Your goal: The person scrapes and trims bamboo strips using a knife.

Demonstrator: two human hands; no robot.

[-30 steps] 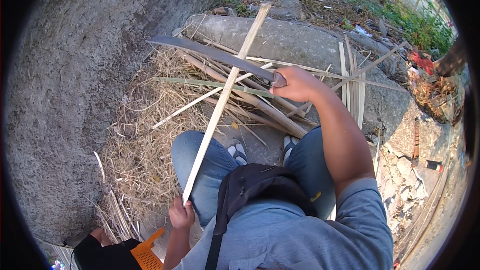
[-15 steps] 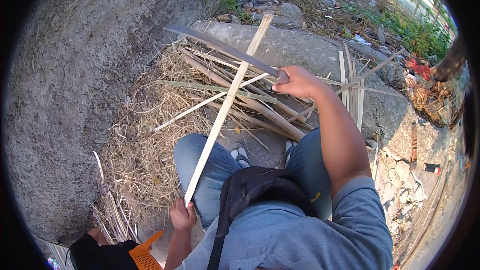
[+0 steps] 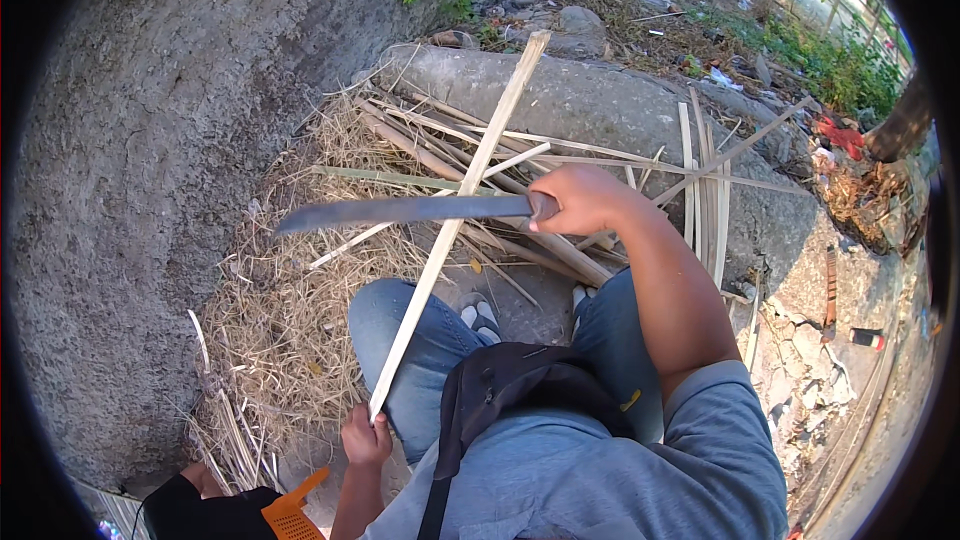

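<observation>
My right hand (image 3: 585,202) is closed round the handle of a machete (image 3: 400,211), whose long dark blade points left and lies across the middle of a pale bamboo strip (image 3: 425,290). My left hand (image 3: 367,438) grips the near end of that strip, beside my left knee. The strip slants up and away to the right, its far end over the stone slab. Whether the blade touches the strip or hovers just over it, I cannot tell. Below the blade lie several bamboo poles (image 3: 540,233) and a green strip (image 3: 385,178).
Dry shavings (image 3: 290,340) heap up at my left, against a rough wall (image 3: 130,190). Split strips (image 3: 705,180) lie on the stone slab (image 3: 600,100) at the right. Another person's dark clothing (image 3: 205,517) and an orange perforated thing (image 3: 292,518) show at lower left.
The machete has come down toward me along the strip, its blade turning from slanted to nearly level. My right hand moved nearer with it. My left hand and the strip stay almost still.
</observation>
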